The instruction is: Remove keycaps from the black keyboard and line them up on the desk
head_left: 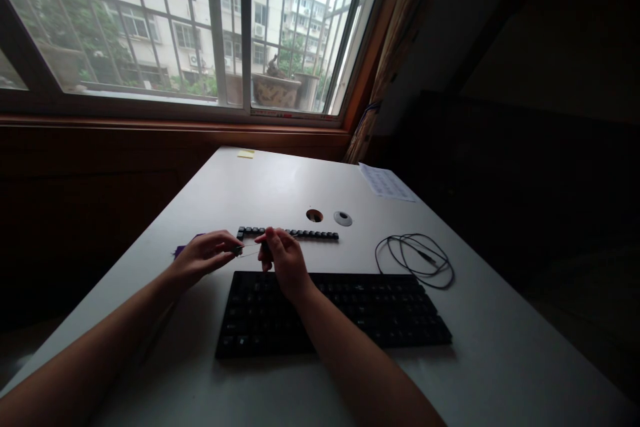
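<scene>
My left hand is closed in a pinch on a small dark keycap, just above the desk. Thin wires of a keycap puller run from that keycap towards my right hand. The right fingers are wrapped round the puller's dark handle, mostly hidden by them. Beneath my right hand and forearm lies a black keyboard, partly covered by the arm. Behind the hands, loose black keycaps stand in a line on the desk. Something purple shows partly behind my left hand.
The white desk has an open cable hole with a round grey cover beside it. To the right lies a coiled black cable. A printed sheet and a yellow sticky note lie near the far edge, below a window.
</scene>
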Demonstrator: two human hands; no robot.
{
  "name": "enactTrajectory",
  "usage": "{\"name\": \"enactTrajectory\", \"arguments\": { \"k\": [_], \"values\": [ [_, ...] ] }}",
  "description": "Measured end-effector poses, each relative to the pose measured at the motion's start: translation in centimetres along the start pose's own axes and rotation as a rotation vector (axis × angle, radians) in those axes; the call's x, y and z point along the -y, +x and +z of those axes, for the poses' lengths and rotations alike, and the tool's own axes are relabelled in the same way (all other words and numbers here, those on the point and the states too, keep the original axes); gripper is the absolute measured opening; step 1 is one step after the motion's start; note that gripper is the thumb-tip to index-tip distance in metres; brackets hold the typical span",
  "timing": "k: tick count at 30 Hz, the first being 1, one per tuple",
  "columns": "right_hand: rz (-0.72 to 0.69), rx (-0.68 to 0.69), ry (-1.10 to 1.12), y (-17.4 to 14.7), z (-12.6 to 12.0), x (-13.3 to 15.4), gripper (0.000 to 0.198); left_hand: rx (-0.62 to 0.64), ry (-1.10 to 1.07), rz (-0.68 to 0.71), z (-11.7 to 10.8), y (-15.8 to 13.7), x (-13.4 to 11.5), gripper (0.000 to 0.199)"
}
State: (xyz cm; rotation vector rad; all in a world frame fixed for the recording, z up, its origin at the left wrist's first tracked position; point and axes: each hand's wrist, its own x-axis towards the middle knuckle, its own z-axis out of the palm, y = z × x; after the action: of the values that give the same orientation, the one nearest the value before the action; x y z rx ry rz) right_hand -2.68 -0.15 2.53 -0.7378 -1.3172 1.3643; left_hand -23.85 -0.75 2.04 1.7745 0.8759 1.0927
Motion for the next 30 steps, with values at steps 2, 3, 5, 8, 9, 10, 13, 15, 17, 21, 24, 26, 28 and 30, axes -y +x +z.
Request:
{"name": "enactTrajectory", "arguments": {
  "k": [2,3,5,8,9,10,13,15,17,21,24,26,28,30],
  "values": [
    [-0.014,-0.090,-0.044,0.1,-0.1,-0.1,0.046,-0.035,-0.040,-0.023,-0.1,-0.1,0.0,0.021],
    [-0.033,-0.139,-0.077,0.1,-0.2,-0.1,0.047,-0.053,-0.052,-0.035,-0.2,-0.1,0.1,0.021],
    [-0.110,-0.222,-0.183,0.2,-0.3,-0.3,0.047,-0.073,-0.058,-0.061,-0.3,-0.2,0.2,0.022],
    [-0.261,-0.292,-0.408,0.1,-0.3,-0.3,0.044,-0.053,-0.050,-0.083,-0.4,-0.2,0.3,0.022],
    [-0.300,-0.295,-0.480,0.0,-0.2,-0.3,0.042,-0.040,-0.047,-0.087,-0.4,-0.2,0.3,0.023],
    [-0.330,-0.284,-0.539,-0.2,-0.2,-0.3,0.039,-0.025,-0.044,-0.090,-0.4,-0.1,0.2,0.023],
    [-0.377,-0.170,-0.619,-0.5,0.1,-0.1,0.028,0.009,-0.035,-0.079,-0.4,0.0,0.2,0.026],
    [-0.386,-0.073,-0.614,-0.6,0.2,-0.1,0.022,0.021,-0.025,-0.065,-0.5,0.1,0.3,0.027],
    [-0.386,-0.003,-0.612,-0.7,0.3,-0.2,0.020,0.026,-0.020,-0.055,-0.6,0.1,0.5,0.027],
    [-0.393,0.082,-0.634,-0.7,0.3,-0.7,0.023,0.047,-0.026,-0.063,-0.7,0.0,0.9,0.022],
    [-0.420,0.118,-0.662,-0.7,0.3,-1.0,0.027,0.066,-0.030,-0.081,-0.9,0.0,1.0,0.023],
    [-0.432,0.131,-0.688,-0.7,0.3,-1.1,0.026,0.079,-0.033,-0.089,-0.9,-0.1,0.9,0.024],
    [-0.433,0.143,-0.719,-0.7,0.4,-1.1,0.025,0.100,-0.034,-0.094,-1.0,-0.1,0.8,0.025],
    [-0.431,0.156,-0.753,-0.7,0.4,-1.0,0.024,0.108,-0.032,-0.099,-1.0,-0.1,0.7,0.025]
  ]
}}
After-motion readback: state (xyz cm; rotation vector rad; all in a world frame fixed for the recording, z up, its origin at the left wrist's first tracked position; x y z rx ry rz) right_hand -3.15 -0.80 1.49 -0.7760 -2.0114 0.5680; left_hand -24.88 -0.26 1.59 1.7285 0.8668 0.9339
